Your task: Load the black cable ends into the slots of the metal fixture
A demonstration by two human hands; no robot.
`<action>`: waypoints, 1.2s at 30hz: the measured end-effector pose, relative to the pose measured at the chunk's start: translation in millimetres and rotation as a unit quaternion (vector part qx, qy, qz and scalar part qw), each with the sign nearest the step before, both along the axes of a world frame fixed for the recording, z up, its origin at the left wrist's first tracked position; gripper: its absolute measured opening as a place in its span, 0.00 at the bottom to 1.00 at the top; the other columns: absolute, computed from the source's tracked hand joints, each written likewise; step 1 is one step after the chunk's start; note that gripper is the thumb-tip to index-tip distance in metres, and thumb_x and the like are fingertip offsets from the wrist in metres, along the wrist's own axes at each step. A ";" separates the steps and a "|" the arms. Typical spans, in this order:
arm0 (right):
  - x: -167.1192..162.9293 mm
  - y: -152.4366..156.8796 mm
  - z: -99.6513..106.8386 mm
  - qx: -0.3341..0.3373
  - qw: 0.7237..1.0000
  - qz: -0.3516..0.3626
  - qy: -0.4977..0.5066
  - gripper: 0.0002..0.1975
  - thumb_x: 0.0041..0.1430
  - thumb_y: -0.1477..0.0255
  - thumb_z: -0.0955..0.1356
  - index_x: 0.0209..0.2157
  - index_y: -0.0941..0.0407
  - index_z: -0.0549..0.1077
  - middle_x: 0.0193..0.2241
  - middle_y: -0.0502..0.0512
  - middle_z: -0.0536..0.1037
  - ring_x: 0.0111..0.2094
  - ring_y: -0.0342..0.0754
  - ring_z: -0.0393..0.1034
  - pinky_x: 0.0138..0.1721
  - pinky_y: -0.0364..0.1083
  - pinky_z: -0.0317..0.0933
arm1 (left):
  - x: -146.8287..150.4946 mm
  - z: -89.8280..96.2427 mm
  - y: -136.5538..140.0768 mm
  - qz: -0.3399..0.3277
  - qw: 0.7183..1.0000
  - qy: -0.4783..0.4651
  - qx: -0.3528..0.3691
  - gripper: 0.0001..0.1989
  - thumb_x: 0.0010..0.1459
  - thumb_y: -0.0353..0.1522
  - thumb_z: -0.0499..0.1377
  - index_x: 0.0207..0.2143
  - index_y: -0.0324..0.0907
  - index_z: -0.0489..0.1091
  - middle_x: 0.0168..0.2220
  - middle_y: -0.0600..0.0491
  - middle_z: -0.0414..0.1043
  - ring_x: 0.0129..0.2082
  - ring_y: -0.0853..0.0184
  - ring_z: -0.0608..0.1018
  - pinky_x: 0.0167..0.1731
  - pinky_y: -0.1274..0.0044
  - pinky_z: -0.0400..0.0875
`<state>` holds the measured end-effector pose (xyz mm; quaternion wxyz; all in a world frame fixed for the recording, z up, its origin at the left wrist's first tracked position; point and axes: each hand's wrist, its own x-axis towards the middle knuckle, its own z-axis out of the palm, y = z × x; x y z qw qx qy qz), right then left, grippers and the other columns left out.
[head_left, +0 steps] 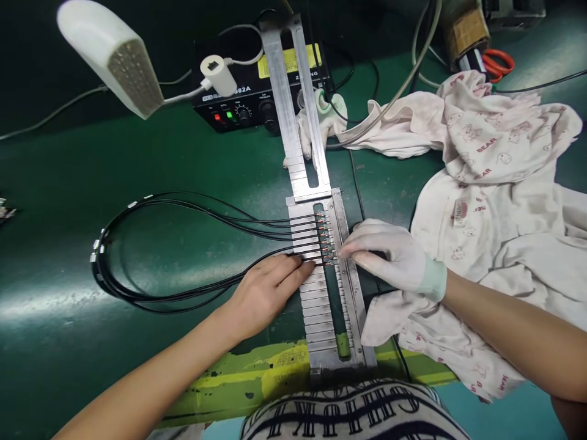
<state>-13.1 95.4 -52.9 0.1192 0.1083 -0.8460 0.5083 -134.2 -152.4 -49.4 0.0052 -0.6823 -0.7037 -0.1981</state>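
A slotted metal fixture (321,311) lies lengthwise in front of me, with several thin black cables (206,211) laid side by side across its upper grooves. Their stripped ends (324,235) with small coloured wires reach over the long slot. My left hand (270,287), bare, is closed on the lowest black cable, fingertips resting against the fixture's left plate. In a white glove, my right hand (389,253) has its thumb and fingers pinched at the fixture's right rail, close to the cable ends. Whatever those fingertips hold is hidden. The cables loop out to the left, bearing white labels (96,247).
The fixture's hinged metal frame (293,104) is folded up and leans toward a black control box (229,110). A white lamp (110,55) hangs at upper left. Printed white cloth (477,226) spreads at right. A crumpled glove (328,119) and orange-handled scissors (499,64) lie at the back.
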 end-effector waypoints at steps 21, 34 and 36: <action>-0.8 -1.9 -6.4 -0.010 1.000 -0.015 0.020 0.10 0.69 0.73 0.65 0.40 0.59 0.78 0.39 0.53 0.80 0.41 0.43 0.73 0.45 0.46 0.66 | 20.5 4.1 8.7 0.043 0.997 0.067 -0.020 0.18 0.67 0.25 0.50 0.58 0.38 0.65 0.34 0.49 0.66 0.32 0.64 0.67 0.31 0.73 0.62; -1.5 -0.5 -5.7 -0.029 0.999 -0.002 0.021 0.09 0.69 0.73 0.65 0.40 0.60 0.77 0.39 0.53 0.80 0.40 0.43 0.73 0.46 0.46 0.65 | 21.3 1.7 10.6 0.071 0.992 -0.105 0.006 0.18 0.62 0.20 0.55 0.54 0.33 0.66 0.40 0.45 0.69 0.39 0.64 0.71 0.38 0.71 0.65; -1.7 -0.6 -6.0 -0.029 0.999 -0.003 0.017 0.09 0.68 0.73 0.65 0.40 0.59 0.77 0.39 0.53 0.80 0.40 0.43 0.73 0.45 0.47 0.65 | 21.3 1.3 9.6 0.073 0.991 -0.111 0.004 0.18 0.62 0.20 0.55 0.54 0.33 0.66 0.40 0.45 0.68 0.39 0.63 0.71 0.38 0.71 0.66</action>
